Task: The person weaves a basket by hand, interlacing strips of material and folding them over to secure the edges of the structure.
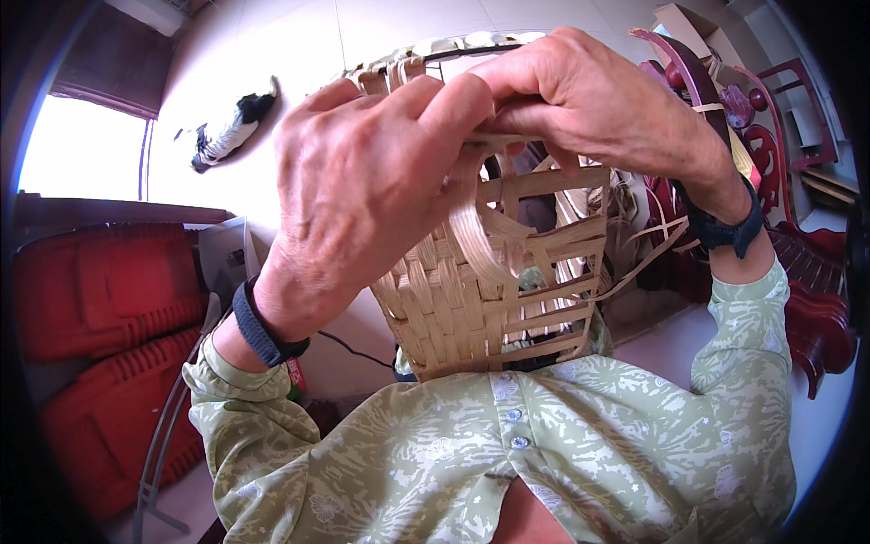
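Observation:
A half-open woven basket [435, 299] of pale, flat plant strips stands upright against my shirt. Its near wall is tightly woven at the left and has wide gaps at the right. My left hand [358, 186] is closed at the basket's upper edge, its fingertips turned away from view. Close beside it, my right hand [589, 104] bends over the same edge with thumb and fingers pinched together. Both hands meet at a flat weaving strip [469, 222], which hangs in a curve below them. The fingers cover the exact spot where the strip passes through the edge.
Loose strips [648, 263] stick out right of the basket. Dark red carved wooden furniture [779, 163] stands at the right. Red ribbed cases [109, 299] are at the left, near a thin black cable [358, 349]. A black-and-white cat [234, 127] lies on the pale floor.

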A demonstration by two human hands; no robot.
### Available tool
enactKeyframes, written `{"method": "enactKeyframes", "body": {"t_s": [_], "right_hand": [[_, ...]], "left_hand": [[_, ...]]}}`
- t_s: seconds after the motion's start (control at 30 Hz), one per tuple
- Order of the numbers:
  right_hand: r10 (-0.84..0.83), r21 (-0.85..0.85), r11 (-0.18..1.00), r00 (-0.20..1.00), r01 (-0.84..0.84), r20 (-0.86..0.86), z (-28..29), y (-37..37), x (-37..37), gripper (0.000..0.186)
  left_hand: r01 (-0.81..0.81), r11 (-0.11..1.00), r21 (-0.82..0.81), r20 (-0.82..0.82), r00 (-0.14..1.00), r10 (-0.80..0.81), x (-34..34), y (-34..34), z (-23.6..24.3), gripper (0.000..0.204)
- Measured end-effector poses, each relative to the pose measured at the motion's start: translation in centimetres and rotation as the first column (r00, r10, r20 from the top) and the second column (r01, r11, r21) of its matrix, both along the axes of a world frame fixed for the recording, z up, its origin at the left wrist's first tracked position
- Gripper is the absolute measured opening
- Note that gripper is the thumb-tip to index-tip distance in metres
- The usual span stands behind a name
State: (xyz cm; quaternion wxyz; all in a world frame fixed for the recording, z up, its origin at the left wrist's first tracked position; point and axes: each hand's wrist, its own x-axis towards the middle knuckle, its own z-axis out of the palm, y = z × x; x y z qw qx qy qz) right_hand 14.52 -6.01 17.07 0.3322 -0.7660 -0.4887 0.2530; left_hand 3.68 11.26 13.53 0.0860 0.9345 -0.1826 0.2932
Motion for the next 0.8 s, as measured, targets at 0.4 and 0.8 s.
{"method": "enactKeyframes", "body": {"t_s": [0.4,0.8], "right_hand": [[-0.11,-0.001,0.994,0.979,0.112,0.174,-1.1,-0.9,-0.1,0.011],[-0.013,-0.038,0.999,1.0,0.013,0.011,0.1,-0.6,-0.1,0.029]], "left_hand": [[0.156,0.98,-0.122,-0.114,0.979,-0.17,-0.2,0.2,0.5,0.026],[0.081,0.995,0.066,0.06,0.995,-0.085,-1.8,0.0,-0.6,0.019]]}}
